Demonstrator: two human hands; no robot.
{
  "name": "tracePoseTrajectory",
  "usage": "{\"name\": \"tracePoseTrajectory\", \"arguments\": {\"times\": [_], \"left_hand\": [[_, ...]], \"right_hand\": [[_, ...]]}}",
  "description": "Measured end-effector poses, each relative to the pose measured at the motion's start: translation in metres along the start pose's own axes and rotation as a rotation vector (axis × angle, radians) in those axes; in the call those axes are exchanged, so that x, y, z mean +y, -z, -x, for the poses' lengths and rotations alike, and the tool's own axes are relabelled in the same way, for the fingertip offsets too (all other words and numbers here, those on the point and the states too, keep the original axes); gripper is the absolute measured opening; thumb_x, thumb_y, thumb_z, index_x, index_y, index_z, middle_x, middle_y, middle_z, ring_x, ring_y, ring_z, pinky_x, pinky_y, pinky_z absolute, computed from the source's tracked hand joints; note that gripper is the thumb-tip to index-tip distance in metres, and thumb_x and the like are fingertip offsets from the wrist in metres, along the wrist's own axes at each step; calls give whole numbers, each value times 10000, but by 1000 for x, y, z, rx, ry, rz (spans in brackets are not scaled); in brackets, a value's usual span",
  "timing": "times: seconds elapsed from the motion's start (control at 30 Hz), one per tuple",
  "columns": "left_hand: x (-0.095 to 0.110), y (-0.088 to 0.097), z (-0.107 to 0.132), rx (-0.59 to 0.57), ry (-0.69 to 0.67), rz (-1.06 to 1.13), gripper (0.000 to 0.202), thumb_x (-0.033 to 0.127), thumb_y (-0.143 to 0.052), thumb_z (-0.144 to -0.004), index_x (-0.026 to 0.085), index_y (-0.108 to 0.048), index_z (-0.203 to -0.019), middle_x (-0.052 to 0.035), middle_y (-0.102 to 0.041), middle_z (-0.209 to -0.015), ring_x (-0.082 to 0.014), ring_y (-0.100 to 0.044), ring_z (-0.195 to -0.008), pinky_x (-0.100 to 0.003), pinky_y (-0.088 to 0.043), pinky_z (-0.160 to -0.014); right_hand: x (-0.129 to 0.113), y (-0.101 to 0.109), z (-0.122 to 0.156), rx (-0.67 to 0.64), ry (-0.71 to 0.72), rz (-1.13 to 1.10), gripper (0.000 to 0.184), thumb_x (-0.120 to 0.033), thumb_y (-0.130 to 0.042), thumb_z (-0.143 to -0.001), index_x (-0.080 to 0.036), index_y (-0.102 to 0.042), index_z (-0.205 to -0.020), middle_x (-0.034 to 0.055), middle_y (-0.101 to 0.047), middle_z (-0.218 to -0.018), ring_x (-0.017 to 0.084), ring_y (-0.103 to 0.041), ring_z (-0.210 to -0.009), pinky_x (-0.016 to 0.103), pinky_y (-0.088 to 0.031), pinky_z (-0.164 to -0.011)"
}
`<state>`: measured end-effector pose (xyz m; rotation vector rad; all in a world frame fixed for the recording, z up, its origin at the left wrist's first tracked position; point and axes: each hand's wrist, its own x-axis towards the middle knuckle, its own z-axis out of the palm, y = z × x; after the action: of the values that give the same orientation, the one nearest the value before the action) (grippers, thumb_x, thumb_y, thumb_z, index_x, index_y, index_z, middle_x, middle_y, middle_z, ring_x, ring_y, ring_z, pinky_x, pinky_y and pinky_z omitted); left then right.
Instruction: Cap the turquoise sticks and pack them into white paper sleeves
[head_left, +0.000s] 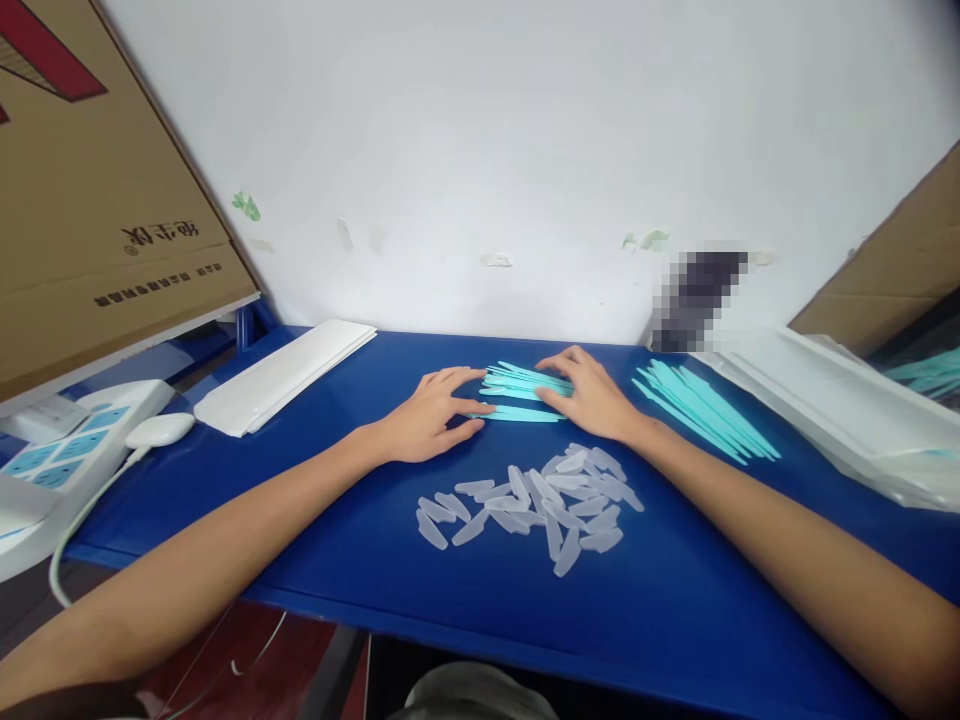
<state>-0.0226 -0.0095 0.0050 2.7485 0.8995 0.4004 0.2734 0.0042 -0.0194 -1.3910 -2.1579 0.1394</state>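
- Worktop (pixel 337 560), blue: passage left and in front of the translucent pieces (pixel 546 490).
- Translucent pieces: loose heap, obstructing the middle, between the forearms.
- Turquoise strips (pixel 517 380): flanked by left fingers (pixel 459 378) and right fingers (pixel 562 362).
- Second turquoise bundle (pixel 697 405): obstacle beyond the right forearm; narrow gap between.
- White stack (pixel 285 375): far-left obstacle; open lane to the left fingers.
- Wall (pixel 480 150): rear limit.

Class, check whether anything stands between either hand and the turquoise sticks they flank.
Nothing visible does: the left hand and right hand are at opposite ends of the turquoise sticks. Translucent pieces lie apart, lower in the picture.
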Motion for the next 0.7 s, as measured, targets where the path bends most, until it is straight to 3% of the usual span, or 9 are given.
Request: {"name": "tracePoseTrajectory", "arguments": {"times": [0.2,0.4,0.57,0.7], "left_hand": [[-2,-4,-3,49,-23,52,309,347,-530,-1020,323,-732,-1251,-95,-472,-1541,-358,-367,-1440,-603,-299,-1144],[0,-5,-2,81,23,67,514,404,-566,-986,312,-510,-1488,-118,-375,-1601,-389,-319,-1460,-623,-257,-1180],[0,-4,-1,57,-2,48,501,378,-584,-958,300,-536,-1451,-113,-360,-1602,-398,-301,-1467,-623,-231,-1193],[0,-4,-1,-16,34,-1,560,477,-537,-992,336,-451,-1527,-108,-223,-1676,-408,-203,-1518,-660,-187,-1195]], "right_hand": [[-3,4,1,-75,26,24,454,-534,-551,-926,-252,-627,-1274,129,-580,-1224,344,-563,-1154,565,-440,-982],[-3,7,6,-17,119,-32,360,-483,-482,-981,-267,-697,-1175,114,-584,-1234,322,-567,-1162,558,-420,-1001],[-5,8,8,-12,225,-25,316,-414,-493,-986,-273,-771,-1035,104,-597,-1186,294,-581,-1126,540,-419,-1004],[-5,8,7,-74,239,-12,337,-418,-497,-987,-271,-794,-1047,108,-618,-1245,307,-567,-1162,571,-393,-1029]]}}
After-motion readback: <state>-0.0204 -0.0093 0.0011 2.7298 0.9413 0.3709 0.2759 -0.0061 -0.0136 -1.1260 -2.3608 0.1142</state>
